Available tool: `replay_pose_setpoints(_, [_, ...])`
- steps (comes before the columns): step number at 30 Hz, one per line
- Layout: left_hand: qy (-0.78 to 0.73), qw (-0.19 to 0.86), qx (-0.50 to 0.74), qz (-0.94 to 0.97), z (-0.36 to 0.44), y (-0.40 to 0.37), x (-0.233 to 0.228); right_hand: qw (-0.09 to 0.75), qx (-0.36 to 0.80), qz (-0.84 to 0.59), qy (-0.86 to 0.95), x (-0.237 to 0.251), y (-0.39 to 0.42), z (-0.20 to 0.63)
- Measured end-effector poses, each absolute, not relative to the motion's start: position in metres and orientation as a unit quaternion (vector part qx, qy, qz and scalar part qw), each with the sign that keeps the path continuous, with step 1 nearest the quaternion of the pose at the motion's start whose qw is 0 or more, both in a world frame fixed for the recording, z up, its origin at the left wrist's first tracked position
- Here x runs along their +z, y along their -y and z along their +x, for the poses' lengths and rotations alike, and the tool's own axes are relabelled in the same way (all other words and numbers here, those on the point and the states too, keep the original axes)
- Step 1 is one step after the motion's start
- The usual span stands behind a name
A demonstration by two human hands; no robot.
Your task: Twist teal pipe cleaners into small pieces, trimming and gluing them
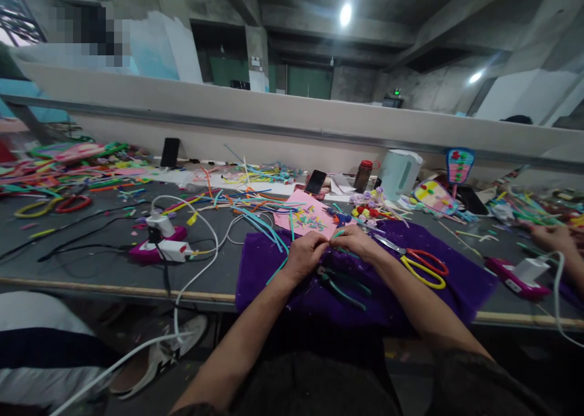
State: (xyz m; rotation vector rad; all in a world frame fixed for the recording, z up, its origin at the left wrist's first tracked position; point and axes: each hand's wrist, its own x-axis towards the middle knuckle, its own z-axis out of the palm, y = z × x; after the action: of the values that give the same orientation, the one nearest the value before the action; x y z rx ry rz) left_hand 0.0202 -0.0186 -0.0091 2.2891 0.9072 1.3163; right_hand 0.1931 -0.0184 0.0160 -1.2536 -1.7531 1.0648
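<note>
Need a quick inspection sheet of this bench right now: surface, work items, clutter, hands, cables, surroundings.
Surface: grey table, with a purple cloth under the hands.
Work items: thin teal strip pinched between both hands; pliers lie on the cloth.
Clutter: scissors, pink sheet, coloured strips, kettle, phones.
Hands: left hand and right hand closed on the strip.
Cables: white cable hangs over the table edge.
Surroundings: another person's hand at right; concrete ceiling.

You view it from one head-worn camera, looking forward and down, close over the worktop [114, 264], facing the long partition wall [274, 121]
</note>
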Motion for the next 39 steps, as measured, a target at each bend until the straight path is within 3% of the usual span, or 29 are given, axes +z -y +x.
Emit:
replay_pose_setpoints(5, [-0.334,0.254,0.437,0.796,0.020,0.016,-0.009,0.340,0.379,-0.509,0.695,0.008,0.018,0.194])
replay_pose_setpoints(8, [-0.358,0.374,0.432,0.739,0.019,0.014,-0.007,0.338,0.345,-0.485,0.729,0.009,0.021,0.200])
replay_pose_setpoints(12, [-0.373,0.594,0.397,0.592,0.015,0.011,-0.004,0.421,0.120,-0.408,0.802,0.019,0.023,0.213])
replay_pose_setpoints(16, [-0.360,0.684,0.329,0.543,0.013,0.008,-0.004,0.334,-0.091,-0.316,0.883,0.028,0.028,0.216])
replay_pose_setpoints(19, [-0.335,0.703,0.306,0.548,0.012,0.006,-0.007,0.270,-0.168,-0.295,0.901,0.034,0.040,0.207])
replay_pose_setpoints(24, [-0.299,0.712,0.311,0.554,0.012,0.004,-0.011,0.241,-0.249,-0.264,0.900,0.041,0.054,0.191])
replay_pose_setpoints(35, [-0.281,0.695,0.327,0.576,0.012,0.009,-0.005,0.212,-0.236,-0.264,0.911,0.041,0.046,0.198])
replay_pose_setpoints(39, [-0.298,0.632,0.375,0.610,0.013,0.013,-0.002,0.280,-0.172,-0.331,0.885,0.034,0.043,0.194])
